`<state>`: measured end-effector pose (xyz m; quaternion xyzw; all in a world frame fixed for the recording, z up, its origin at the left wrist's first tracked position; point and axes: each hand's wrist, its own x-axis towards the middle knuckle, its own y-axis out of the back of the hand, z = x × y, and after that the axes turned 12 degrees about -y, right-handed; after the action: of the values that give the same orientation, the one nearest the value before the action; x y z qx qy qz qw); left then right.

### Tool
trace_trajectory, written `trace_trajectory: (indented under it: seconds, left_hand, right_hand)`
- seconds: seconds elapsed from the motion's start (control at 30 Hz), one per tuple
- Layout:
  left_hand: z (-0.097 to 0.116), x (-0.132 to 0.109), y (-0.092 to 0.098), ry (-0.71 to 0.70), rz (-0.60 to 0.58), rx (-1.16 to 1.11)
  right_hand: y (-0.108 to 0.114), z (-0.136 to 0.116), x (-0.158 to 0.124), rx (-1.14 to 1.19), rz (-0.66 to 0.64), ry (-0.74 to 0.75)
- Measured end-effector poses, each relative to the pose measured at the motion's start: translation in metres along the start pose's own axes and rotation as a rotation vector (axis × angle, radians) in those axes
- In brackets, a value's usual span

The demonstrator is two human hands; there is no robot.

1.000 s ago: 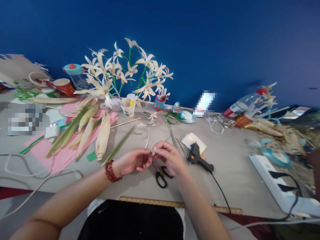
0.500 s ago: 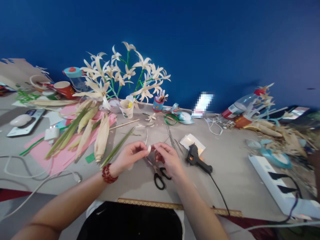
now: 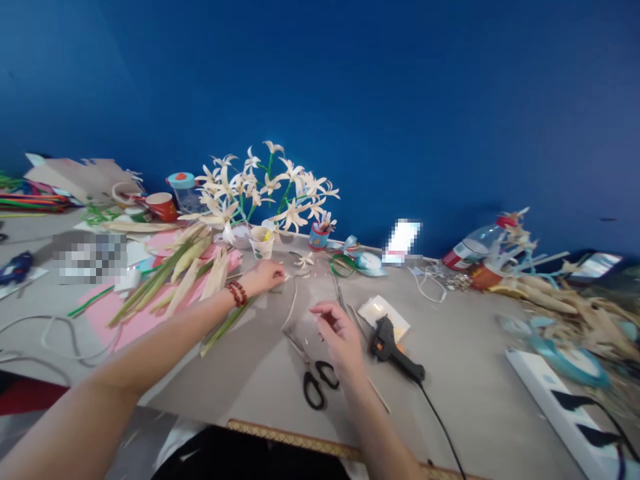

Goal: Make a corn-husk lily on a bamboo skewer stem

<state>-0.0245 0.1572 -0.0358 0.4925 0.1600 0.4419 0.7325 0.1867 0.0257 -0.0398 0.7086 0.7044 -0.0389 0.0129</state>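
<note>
Two bare hands work above a smooth grey counter (image 3: 240, 383). The left hand (image 3: 267, 277), below a bracelet of red beads (image 3: 237, 293), reaches toward the far edge, its fingers bent inward; whether they grip anything cannot be told. The right hand (image 3: 343, 339) is loosely curled, thumb and forefinger parted, just beside black-handled scissors (image 3: 308, 363). Near the left hand, a small pale flower (image 3: 303, 261) with thin, pointed petals lies toward the far edge. To the right of the hands, a black glue gun (image 3: 384, 341) overlaps a flat packet (image 3: 377, 311). To their left, papery, ribbed husks (image 3: 216, 273) lie on pink paper (image 3: 105, 320). Along the far edge stand curled, cream-coloured flowers (image 3: 271, 183) on green-wrapped stems, a paper cup (image 3: 262, 245) before them. A clear plastic bottle (image 3: 463, 255) leans at the right, its red-and-white label illegible. A white power strip (image 3: 543, 393), toward the near right corner, is cut off by the frame; pixelation masks a bright patch at the far edge, and dried husks at the right blur together.
</note>
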Motion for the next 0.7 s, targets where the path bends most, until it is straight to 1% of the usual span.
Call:
trace_trajectory:
  seconds: [0.07, 0.13, 0.3, 0.43, 0.5, 0.57, 0.63, 0.7]
  left_hand:
    - [-0.003, 0.006, -0.004, -0.028, -0.007, 0.036]
    - [-0.004, 0.005, -0.002, -0.049, 0.001, 0.065]
    - [0.001, -0.013, 0.019, -0.05, 0.057, 0.094]
    - [0.011, -0.042, 0.036, -0.046, 0.106, 0.077]
    - [0.018, -0.062, 0.042, -0.04, 0.148, 0.037]
    - [0.025, -0.082, 0.045, -0.008, 0.146, 0.022]
    - [0.029, -0.099, 0.046, 0.037, 0.139, 0.08]
    - [0.031, -0.11, 0.046, 0.08, 0.119, 0.161]
  right_hand:
    - [0.002, -0.001, 0.002, -0.016, 0.02, 0.007]
    - [0.004, -0.001, 0.003, -0.025, 0.033, 0.016]
    - [0.004, -0.005, 0.001, -0.022, 0.048, 0.045]
    - [0.002, -0.007, -0.001, -0.004, 0.05, 0.045]
    - [0.002, -0.007, -0.002, 0.027, 0.038, 0.032]
    - [0.002, -0.006, -0.003, 0.057, 0.027, 0.029]
    - [0.002, -0.006, -0.003, 0.07, 0.012, 0.031]
    - [0.001, -0.007, -0.003, 0.069, -0.007, 0.026]
